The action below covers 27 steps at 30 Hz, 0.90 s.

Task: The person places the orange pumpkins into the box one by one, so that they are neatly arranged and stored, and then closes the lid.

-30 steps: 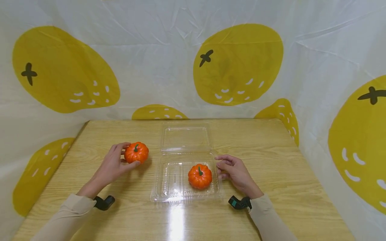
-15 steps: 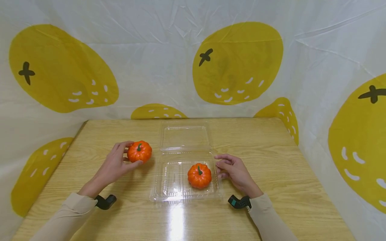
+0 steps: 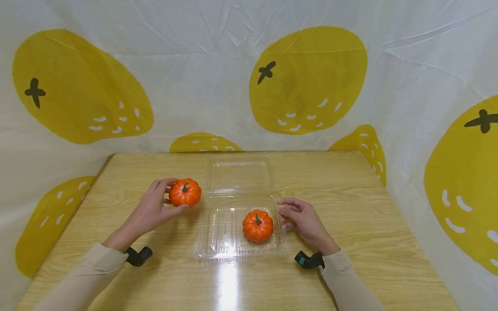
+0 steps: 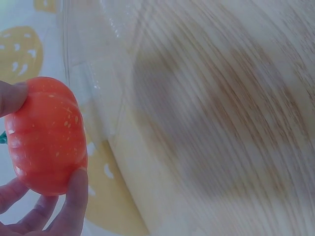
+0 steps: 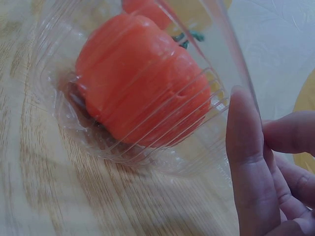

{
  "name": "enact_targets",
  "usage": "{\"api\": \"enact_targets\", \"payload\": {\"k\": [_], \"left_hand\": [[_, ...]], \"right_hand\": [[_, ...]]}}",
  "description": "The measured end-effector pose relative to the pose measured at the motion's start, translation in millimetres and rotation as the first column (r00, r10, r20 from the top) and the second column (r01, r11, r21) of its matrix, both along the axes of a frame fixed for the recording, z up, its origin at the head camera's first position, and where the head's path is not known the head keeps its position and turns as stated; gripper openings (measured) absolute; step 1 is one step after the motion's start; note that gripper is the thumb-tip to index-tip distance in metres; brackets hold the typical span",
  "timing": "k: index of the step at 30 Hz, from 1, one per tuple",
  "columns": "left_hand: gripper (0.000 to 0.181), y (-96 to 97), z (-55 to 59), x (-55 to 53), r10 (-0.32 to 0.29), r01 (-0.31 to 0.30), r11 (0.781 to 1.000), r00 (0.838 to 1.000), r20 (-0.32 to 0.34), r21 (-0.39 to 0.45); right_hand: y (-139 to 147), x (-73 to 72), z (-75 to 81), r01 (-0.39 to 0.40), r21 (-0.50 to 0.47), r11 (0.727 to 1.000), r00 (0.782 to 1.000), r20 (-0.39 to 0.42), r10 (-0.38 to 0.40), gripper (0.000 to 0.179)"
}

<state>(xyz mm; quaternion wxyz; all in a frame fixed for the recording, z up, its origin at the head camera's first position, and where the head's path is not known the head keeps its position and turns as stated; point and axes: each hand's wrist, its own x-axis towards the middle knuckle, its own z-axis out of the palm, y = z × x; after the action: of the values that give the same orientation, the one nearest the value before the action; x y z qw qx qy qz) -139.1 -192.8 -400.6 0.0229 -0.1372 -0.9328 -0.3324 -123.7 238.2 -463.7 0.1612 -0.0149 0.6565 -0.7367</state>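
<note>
Held pumpkin: left of the clear box, near its hinge line, stem uppermost; shadow beneath suggests it is off the surface. Left hand grips it from the left, thumb on the near side, fingers round the far side; the side hold probably serves to leave the stem and the underside free. Second pumpkin sits upright in the right half of the box base, close to the right wall; left half of the base holds nothing visible. Lid lies folded back on the far side, so the base is uncovered from above. Right hand pinches the right rim between thumb and finger, presumably to steady a light, thin-walled box. Views compared: head view alone gives the whole layout, lid included. Left wrist view adds the held pumpkin's flank with pale flecks, and fingertips pressed against it on the side away from the thumb; the stem there is only a green scrap at the edge. Right wrist view shows the box wall's ribs crossing the second pumpkin, plus part of another orange form beyond it, likely the held one. Outward: a black device at the left wrist, another at the right; pale cloth with yellow fruit prints stands behind the surface.
</note>
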Motion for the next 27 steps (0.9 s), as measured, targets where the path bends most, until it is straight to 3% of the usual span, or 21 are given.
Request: {"api": "enact_targets", "payload": {"k": [27], "left_hand": [[0.072,24.8,9.6,2.9,-0.118,0.118,0.993,0.993,-0.019,-0.014]], "right_hand": [[0.2,-1.4,-1.2,-0.003,-0.014,1.000,1.000,-0.006,0.003,0.045]]}}
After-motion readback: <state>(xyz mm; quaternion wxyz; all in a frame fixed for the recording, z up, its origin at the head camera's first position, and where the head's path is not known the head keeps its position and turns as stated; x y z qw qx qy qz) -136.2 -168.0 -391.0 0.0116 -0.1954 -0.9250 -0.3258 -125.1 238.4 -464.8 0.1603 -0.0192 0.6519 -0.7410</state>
